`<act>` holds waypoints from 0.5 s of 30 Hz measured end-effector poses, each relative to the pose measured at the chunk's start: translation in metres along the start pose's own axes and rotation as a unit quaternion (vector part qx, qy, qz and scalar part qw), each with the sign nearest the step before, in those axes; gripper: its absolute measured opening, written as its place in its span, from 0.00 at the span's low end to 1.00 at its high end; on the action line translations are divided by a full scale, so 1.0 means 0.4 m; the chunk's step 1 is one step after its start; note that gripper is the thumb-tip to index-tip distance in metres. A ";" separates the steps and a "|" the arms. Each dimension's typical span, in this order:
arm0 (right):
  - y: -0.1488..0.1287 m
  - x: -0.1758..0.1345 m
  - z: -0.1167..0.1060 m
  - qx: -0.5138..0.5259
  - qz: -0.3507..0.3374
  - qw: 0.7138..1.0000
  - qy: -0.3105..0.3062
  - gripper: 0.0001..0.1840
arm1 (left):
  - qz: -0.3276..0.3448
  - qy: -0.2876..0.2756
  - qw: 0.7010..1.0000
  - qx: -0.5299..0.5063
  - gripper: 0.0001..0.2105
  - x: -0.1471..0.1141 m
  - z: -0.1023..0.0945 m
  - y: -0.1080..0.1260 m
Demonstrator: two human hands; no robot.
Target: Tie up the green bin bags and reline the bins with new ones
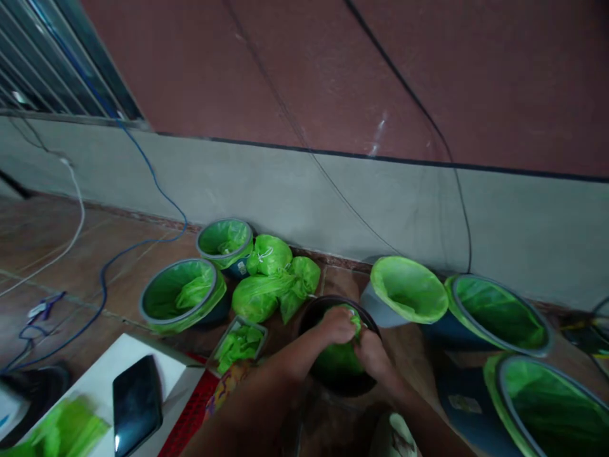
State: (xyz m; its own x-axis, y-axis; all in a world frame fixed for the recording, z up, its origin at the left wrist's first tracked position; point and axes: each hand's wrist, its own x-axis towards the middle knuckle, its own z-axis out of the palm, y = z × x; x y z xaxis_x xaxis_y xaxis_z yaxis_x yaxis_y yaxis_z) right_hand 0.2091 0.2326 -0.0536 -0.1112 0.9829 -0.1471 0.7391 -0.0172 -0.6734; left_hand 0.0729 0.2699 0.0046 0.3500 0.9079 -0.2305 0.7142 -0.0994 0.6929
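Observation:
My left hand (339,325) and my right hand (372,353) meet over a dark round bin (349,388) on the floor in front of me. Between them a bunched bit of green plastic bag (356,321) shows, and both hands are closed on it. More green plastic lies inside the bin below my hands, partly hidden by my forearms. Just to the left sits a small tray (263,336) of crumpled green bags (242,346). Beyond it rest tied, filled green bags (257,297).
Bins lined with green bags stand left (179,295), behind left (225,238) and right (409,289), with two darker bins (499,314) (554,406) farther right. At lower left, a phone (137,406) lies on a white box (124,355) beside a red basket (190,406). A blue cable (103,279) crosses the floor.

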 end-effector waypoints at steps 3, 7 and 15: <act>-0.036 0.024 -0.067 0.101 -0.034 0.993 0.044 0.16 | 0.042 0.058 0.997 -0.027 0.05 -0.011 -0.057 0.032; -0.169 0.071 -0.168 0.245 -0.021 0.967 0.074 0.16 | 0.127 0.244 0.949 -0.153 0.11 -0.034 -0.148 0.056; -0.492 0.307 -0.254 0.413 -0.066 0.906 0.067 0.18 | 0.104 0.530 0.813 -0.217 0.13 -0.086 -0.258 0.017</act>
State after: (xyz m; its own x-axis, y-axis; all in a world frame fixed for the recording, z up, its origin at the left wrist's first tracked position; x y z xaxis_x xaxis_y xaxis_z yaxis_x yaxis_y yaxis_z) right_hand 0.1173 0.3752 0.1346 -0.0401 0.9989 0.0259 -0.0310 0.0247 -0.9992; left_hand 0.0031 0.2799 0.0878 -0.4475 0.7536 0.4816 0.3450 -0.3514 0.8704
